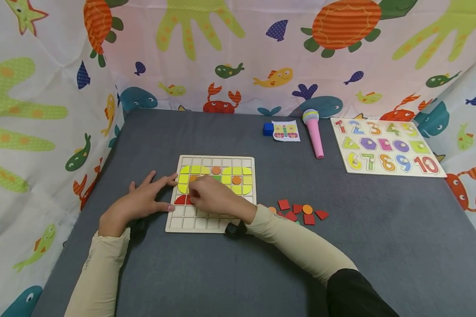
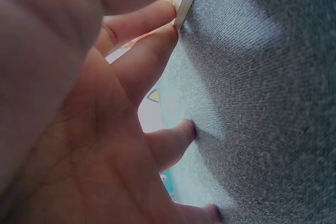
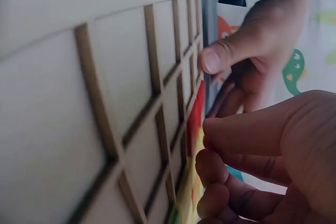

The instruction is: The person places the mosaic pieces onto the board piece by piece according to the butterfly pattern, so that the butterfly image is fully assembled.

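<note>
A wooden grid board (image 1: 206, 224) lies on the table, its upper rows filled with yellow pieces (image 1: 242, 171), a few orange circles (image 1: 236, 180) and a green square. Red pieces (image 1: 180, 200) begin the row below, at the left. My left hand (image 1: 139, 204) is spread at the board's left side, its thumb and index fingertip touching the edge. Over the left part of the board, my right hand (image 1: 216, 198) has its thumb and fingertips (image 3: 212, 166) together at the red row. A sliver of red shows between them; most of that piece is hidden.
Loose red squares (image 1: 308, 219) and orange circles (image 1: 307, 209) lie right of the board, partly behind the right forearm. Farther back are a blue block (image 1: 267, 129), a small pattern card (image 1: 286, 131), a pink toy microphone (image 1: 315, 136) and a number-and-shape board (image 1: 388, 147).
</note>
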`<state>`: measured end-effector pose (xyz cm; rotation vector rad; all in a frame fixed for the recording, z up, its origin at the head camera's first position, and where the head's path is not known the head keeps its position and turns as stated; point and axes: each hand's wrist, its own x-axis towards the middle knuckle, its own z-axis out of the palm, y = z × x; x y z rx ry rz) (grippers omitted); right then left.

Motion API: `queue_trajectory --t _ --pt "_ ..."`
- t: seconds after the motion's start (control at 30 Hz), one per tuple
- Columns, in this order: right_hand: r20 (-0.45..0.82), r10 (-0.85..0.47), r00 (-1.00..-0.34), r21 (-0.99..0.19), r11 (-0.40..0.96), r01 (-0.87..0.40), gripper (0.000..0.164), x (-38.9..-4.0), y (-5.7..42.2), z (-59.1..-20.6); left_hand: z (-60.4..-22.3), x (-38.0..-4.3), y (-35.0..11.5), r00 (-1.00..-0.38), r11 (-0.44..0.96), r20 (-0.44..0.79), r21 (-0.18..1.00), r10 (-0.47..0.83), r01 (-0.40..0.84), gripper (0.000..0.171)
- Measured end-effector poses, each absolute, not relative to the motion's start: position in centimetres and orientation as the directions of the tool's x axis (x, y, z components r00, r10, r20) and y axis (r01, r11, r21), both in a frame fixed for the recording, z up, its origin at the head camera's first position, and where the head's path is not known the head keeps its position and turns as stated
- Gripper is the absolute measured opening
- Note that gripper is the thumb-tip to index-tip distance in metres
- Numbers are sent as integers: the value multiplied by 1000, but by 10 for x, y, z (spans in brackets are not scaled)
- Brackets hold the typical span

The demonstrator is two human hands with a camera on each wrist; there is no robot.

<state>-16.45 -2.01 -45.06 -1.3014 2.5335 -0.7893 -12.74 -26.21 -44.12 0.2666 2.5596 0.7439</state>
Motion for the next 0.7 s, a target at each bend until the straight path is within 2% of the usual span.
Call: queue_trajectory --t 0.17,0.7 --pt "58 -776 -628 -613 469 -636 9 -165 3 -446 -442 -129 -262 -874 834 -382 550 300 46 92" --pt "72 -695 -716 -687 485 -540 6 -157 94 -440 -448 -130 -261 -882 832 -367 553 295 47 87"
